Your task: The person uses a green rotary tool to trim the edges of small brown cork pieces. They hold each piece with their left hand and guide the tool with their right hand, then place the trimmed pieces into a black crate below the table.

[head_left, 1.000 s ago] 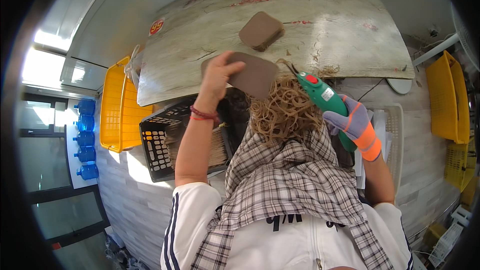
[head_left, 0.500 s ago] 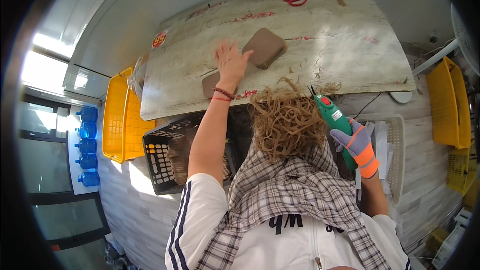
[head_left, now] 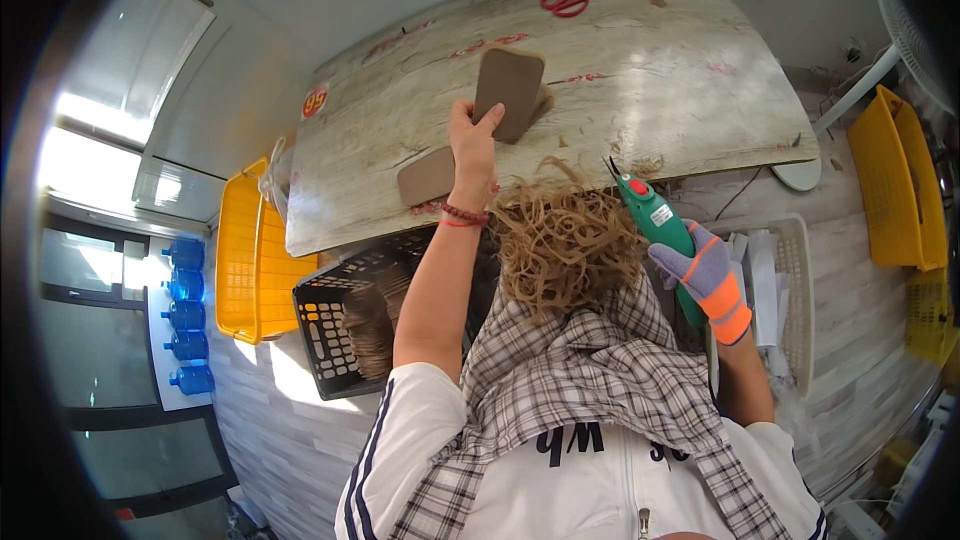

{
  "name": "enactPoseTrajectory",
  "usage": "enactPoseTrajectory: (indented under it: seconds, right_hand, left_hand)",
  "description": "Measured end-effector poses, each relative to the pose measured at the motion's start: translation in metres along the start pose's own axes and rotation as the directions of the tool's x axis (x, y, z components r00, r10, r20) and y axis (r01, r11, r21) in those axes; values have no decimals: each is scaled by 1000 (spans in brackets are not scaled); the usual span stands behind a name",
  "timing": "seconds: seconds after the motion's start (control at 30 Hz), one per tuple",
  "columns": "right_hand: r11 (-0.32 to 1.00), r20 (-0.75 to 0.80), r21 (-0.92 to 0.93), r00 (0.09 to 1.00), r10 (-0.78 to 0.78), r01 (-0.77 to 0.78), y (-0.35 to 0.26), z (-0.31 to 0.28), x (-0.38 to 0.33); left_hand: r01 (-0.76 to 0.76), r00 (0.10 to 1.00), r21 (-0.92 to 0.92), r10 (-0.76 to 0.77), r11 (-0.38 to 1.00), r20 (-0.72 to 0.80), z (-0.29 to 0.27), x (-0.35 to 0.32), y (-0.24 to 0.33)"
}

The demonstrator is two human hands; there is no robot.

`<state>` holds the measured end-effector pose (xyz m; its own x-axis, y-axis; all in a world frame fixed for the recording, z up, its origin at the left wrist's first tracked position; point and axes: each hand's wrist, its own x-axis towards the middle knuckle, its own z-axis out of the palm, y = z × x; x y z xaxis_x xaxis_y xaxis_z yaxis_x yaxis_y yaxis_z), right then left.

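Observation:
My bare left hand [head_left: 474,143] pinches a flat brown pad [head_left: 511,85] with rounded corners, thumb on top, lifted over the table. Part of another brown pad [head_left: 543,105] shows behind it. One more pad [head_left: 427,178] lies by the table's near edge, left of my wrist. My right hand [head_left: 707,275], in a grey and orange glove, grips green electric scissors [head_left: 654,217] with a red button, their dark blades pointing toward the table. A heap of curly brown trimmings [head_left: 570,245] covers my lap on a checked cloth [head_left: 580,365].
Red-handled scissors [head_left: 566,3] lie at the back of the table [head_left: 400,90]. A black crate [head_left: 325,360] of stacked brown pads stands below left. Right of my lap is a pale basket [head_left: 800,290] with white strips. Yellow crates [head_left: 240,270] and a fan [head_left: 912,30] stand farther out.
My left hand has closed on a pad from the small stack and lifted it. The gloved hand still holds the electric scissors. The whole view has shifted slightly.

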<state>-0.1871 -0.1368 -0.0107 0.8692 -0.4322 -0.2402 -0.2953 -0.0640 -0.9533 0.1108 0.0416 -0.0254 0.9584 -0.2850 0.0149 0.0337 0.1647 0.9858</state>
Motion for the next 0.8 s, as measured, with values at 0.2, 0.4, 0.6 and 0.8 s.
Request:
enactPoseTrajectory:
  seconds: [0.2, 0.4, 0.6, 0.8]
  right_hand:
    - [996, -68, 84, 998, 3, 2, -37, 9, -1]
    - [985, -80, 175, 997, 18, -4, -46, 6, -12]
    - [981, -104, 193, 994, 31, -10, -48, 2, -19]
    - [984, -151, 174, 989, -7, 34, -42, -3, -16]
  left_hand:
    - [90, 995, -774, -23, 627, 97, 72, -67, 21]
    - [120, 993, -851, -67, 512, 100, 102, -87, 19]
    - [163, 987, -806, -103, 569, 127, 113, -99, 15]
    - [162, 985, -719, -69, 676, 158, 118, -116, 8]
